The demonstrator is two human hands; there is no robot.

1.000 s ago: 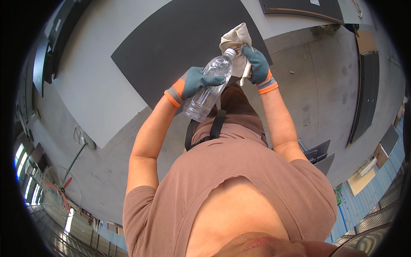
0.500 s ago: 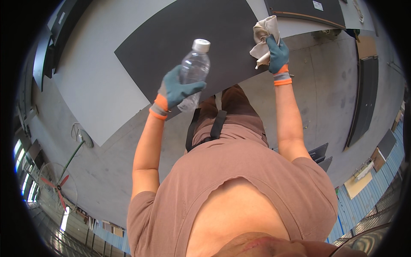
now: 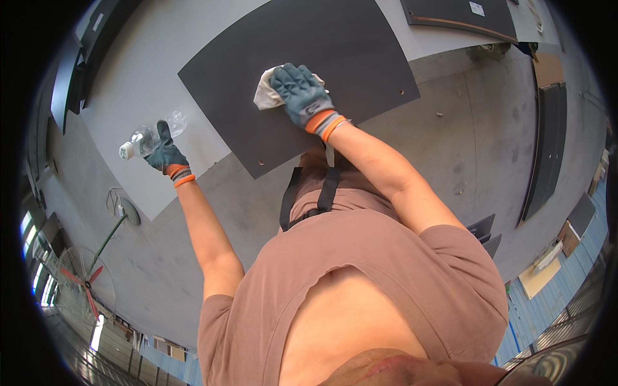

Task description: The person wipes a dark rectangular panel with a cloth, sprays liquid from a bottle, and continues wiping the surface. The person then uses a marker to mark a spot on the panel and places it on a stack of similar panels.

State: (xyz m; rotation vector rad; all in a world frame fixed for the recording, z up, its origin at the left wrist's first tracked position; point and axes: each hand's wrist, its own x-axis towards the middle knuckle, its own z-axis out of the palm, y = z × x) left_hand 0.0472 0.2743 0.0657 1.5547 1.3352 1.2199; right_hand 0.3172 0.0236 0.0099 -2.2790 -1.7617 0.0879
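A dark grey panel [image 3: 360, 48] with small holes near its front edge lies in front of me on a light grey surface. My right hand [image 3: 300, 95], in a blue-green glove with an orange cuff, presses a whitish cloth [image 3: 265, 91] flat against the panel. Part of the cloth is hidden under the palm. Off to the left, over the light grey surface, my gloved left hand [image 3: 166, 149] grips a clear plastic bottle [image 3: 143, 139] tilted onto its side, its white cap facing left.
The light grey surface [image 3: 138, 96] extends left of the panel. Another dark board [image 3: 460, 16] lies at the far right, and a long dark panel [image 3: 547, 151] stands along the right side. A fan [image 3: 89, 283] with red blades is at the lower left.
My right hand has brought the cloth leftward onto the panel. My left hand has moved left with the bottle, which has gone from upright to lying sideways.
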